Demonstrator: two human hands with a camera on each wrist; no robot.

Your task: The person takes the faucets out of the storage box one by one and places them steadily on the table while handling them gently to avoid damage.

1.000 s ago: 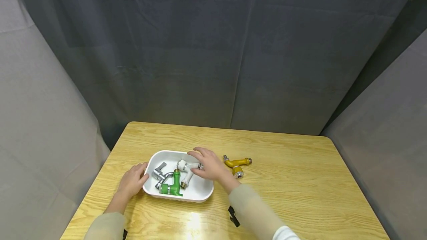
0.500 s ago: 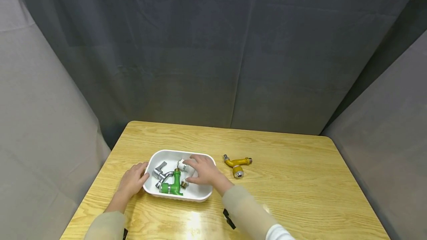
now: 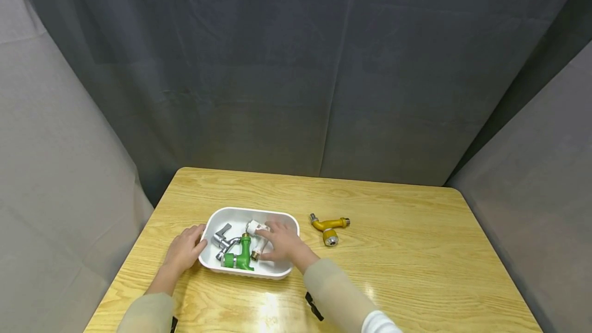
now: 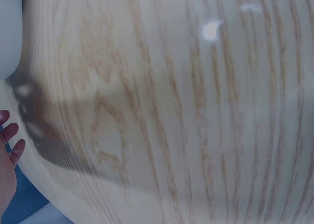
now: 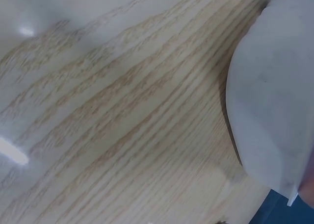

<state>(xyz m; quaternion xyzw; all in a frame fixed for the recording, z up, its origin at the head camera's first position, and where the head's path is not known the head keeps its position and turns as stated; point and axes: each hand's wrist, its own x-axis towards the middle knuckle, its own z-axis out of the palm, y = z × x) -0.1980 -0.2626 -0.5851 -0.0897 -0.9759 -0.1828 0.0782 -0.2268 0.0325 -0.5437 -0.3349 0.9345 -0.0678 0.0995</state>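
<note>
A: Since one second ago, the right hand has moved from above the far right rim of the tray down into its right half. What lies beneath it?

B: The white tap, lying in the tray, partly covered by the fingers. Its white handle points left; its brass end points toward the near side.

A: How does the right hand stand?

B: Thumb and forefinger are parted, one to each side of the tap's body. The hand is slightly blurred, and whether it pinches the tap cannot be told; the right wrist view shows mainly the outer wall of the tray.

A: And the left hand?

B: It keeps its place at the left rim, resting against it with thumb and fingers loosely spread. The left wrist view shows three fingertips, slightly apart.

A: The other contents?

B: The green tap lies left of the white one, near the front wall; the chrome tap lies just beside it, farther left.

A: Outside the tray?

B: The yellow tap lies on the wooden table, to the right, apart from the tray. A dark curtain hangs behind.
</note>
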